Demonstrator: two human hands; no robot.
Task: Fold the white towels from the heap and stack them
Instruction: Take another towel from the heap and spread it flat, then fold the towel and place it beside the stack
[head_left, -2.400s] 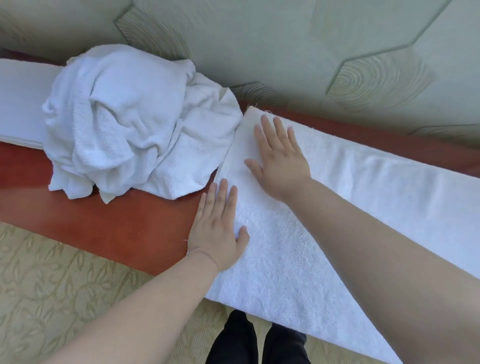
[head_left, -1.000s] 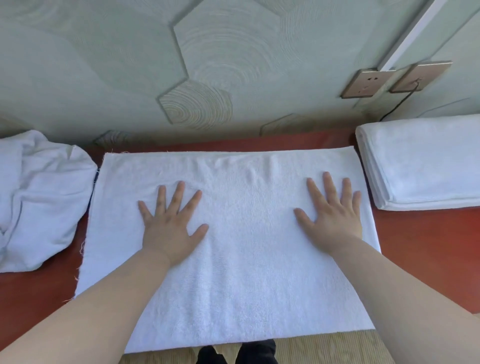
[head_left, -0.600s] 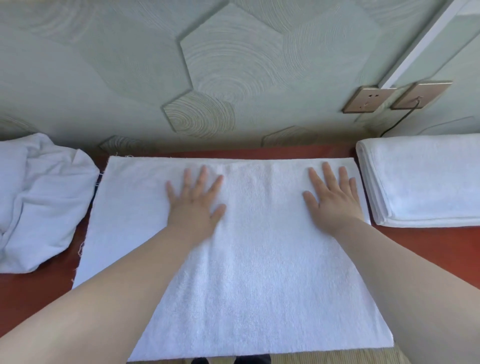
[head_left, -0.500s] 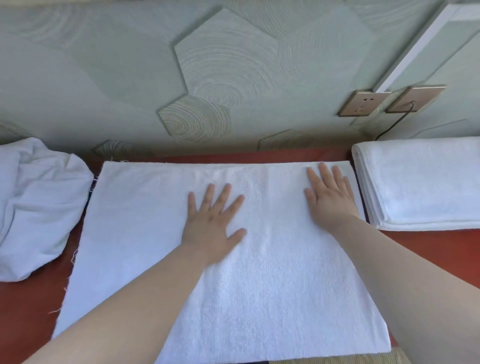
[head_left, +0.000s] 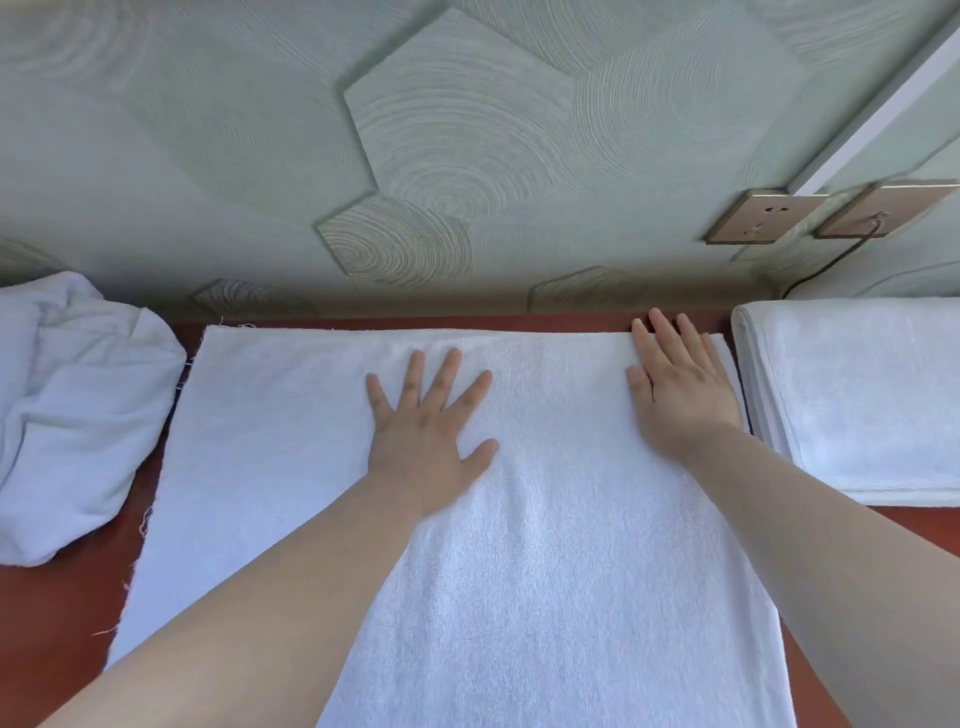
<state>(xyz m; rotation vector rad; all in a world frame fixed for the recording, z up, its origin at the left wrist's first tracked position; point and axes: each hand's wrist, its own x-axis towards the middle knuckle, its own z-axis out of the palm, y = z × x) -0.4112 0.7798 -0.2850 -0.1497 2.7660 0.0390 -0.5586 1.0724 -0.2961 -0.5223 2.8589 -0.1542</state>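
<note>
A white towel (head_left: 571, 545) lies spread flat on the red-brown table (head_left: 47, 613), reaching from the wall to the near edge. My left hand (head_left: 428, 431) rests flat on its upper middle, fingers spread. My right hand (head_left: 678, 387) presses flat on the towel's far right corner, fingertips at the far edge. Neither hand holds anything. A crumpled heap of white towels (head_left: 72, 415) sits at the left. A stack of folded white towels (head_left: 857, 395) lies at the right, just beside the spread towel.
A green wall with raised hexagon panels (head_left: 467, 130) stands right behind the table. Two wall sockets (head_left: 763, 215) with a dark cable sit at the upper right, above the folded stack.
My left hand has slid right across the towel toward its middle. My right hand has moved up to the far right corner. The towel stays flat.
</note>
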